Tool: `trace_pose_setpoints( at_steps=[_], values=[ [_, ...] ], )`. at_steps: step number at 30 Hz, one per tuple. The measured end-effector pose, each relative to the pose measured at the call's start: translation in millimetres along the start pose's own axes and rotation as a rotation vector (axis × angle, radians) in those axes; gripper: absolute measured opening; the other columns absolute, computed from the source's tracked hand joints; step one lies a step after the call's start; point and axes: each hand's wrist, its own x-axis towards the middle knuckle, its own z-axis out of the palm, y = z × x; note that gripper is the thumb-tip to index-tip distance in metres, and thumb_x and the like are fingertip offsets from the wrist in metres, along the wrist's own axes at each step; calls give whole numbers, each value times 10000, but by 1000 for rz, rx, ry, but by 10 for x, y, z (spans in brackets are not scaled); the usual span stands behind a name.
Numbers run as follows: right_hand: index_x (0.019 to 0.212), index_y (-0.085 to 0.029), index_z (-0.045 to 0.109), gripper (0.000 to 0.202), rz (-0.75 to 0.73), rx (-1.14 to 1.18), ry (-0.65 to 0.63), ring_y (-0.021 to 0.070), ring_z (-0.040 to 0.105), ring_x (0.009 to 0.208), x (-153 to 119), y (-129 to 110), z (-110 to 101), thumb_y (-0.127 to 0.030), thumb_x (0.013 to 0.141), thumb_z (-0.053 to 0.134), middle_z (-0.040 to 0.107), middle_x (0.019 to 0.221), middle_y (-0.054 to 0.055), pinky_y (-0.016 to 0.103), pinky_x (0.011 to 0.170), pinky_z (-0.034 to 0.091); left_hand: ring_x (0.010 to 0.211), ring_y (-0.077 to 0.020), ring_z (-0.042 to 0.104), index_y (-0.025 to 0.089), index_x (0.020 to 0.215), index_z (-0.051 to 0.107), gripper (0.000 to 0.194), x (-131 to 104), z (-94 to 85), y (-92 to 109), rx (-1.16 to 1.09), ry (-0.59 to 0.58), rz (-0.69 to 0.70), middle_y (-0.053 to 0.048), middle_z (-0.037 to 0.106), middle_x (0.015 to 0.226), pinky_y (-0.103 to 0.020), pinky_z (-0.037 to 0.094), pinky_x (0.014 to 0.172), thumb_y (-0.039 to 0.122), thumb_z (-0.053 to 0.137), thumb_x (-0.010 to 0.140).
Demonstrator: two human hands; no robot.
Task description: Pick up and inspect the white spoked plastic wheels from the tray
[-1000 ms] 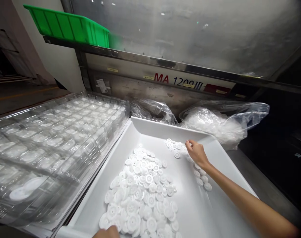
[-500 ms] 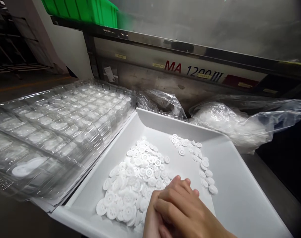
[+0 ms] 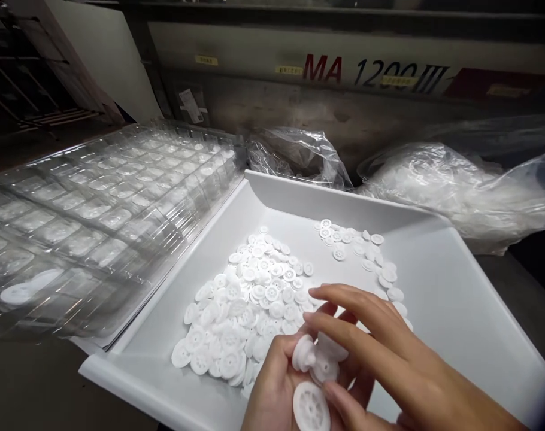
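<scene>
Several white plastic wheels (image 3: 311, 406) rest in the cupped palm of my left hand (image 3: 272, 386), low at the centre of the view. Over them curves my right hand (image 3: 389, 353), its fingers bent and its thumb touching the parts in the palm. Both hands are above a light grey tray (image 3: 438, 281). Inside it, a large heap of white wheels (image 3: 236, 311) lies to the left of my hands. A thinner scatter of wheels (image 3: 344, 236) curves along the far right side, partly hidden by my right hand.
Stacked clear compartment trays (image 3: 115, 203) filled with white parts adjoin the tray on the left. Behind it are a crumpled clear bag (image 3: 299, 155) and a full plastic bag (image 3: 443, 185). A machine panel (image 3: 263, 108) spans the back.
My hands were clasped together; now they have parted, showing white wheels between them. The view has tilted down, and the green bin at the top left is out of sight.
</scene>
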Motion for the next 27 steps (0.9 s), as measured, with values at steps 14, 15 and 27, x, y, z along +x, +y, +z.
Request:
trace_pose_setpoints(
  at_steps=[14,15,27],
  values=[
    [1089,-153,613,169,-145,-140,49,238,492,1131,32,2,-220,-113,958,514,540,1198,67,425,907,422,1165,-255,611,96,1223,602,384,-61,18,-21,-248,110,86,-114,670,1229,-333,429,1003,227,484,882],
    [1098,-145,620,175,-204,-183,36,237,513,1095,21,24,-232,-114,966,510,567,1173,64,446,903,402,1173,-247,608,86,1269,566,408,-75,42,-3,-240,135,103,-113,666,1239,-331,434,998,217,424,909],
    [1159,-93,605,250,-367,-245,-81,203,583,793,1,74,-131,-95,945,474,649,921,60,428,748,440,1162,-239,612,109,1322,538,521,-101,91,36,-361,101,208,-124,644,1269,-306,453,978,234,248,908]
  ],
)
